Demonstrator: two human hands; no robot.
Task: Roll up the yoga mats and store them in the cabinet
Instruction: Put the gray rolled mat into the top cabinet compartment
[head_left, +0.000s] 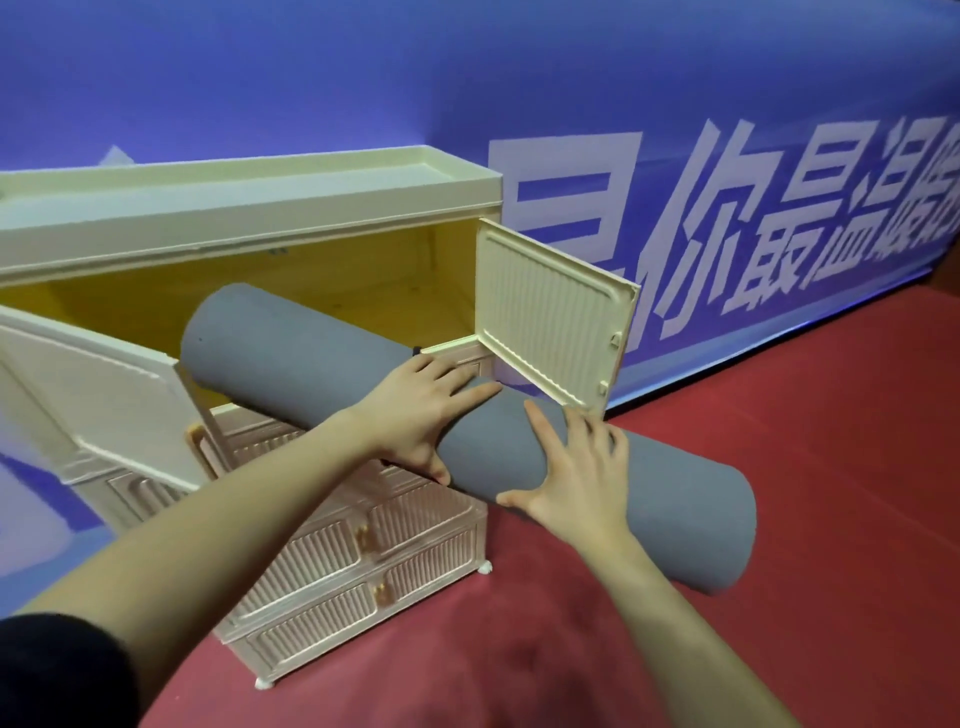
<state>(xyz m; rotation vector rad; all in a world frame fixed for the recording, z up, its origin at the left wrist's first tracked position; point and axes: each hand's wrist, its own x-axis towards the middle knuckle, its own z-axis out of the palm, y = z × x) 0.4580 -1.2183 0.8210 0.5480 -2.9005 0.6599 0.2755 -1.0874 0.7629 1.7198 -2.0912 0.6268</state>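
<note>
– Where's the mat right now?

– The rolled grey yoga mat (322, 358) is up in the air, tilted, held near its middle. Beyond the grip, its far end pokes into the open top compartment of the cream cabinet (249, 192), against the yellow inside wall. On the near side of the grip, the other end sticks out over the red carpet (779, 519).

– How's the person holding it?

– The left hand (421, 415) lies over the top of the roll, fingers fairly straight and spread, thumb tucked under the lower edge. The right hand (576, 467) sits just beside it, palm pressed on the roll, fingers splayed wide, thumb out to the side. Neither hand wraps fully round; both press flat on the mat.

– And around the hands?

– The right door (550, 317) stands swung open just beyond the fingertips. The left door (98, 395) hangs open on the other side. Below the left wrist are the pinkish ribbed drawers (332, 551). A blue banner (675, 104) with white characters runs behind.
</note>
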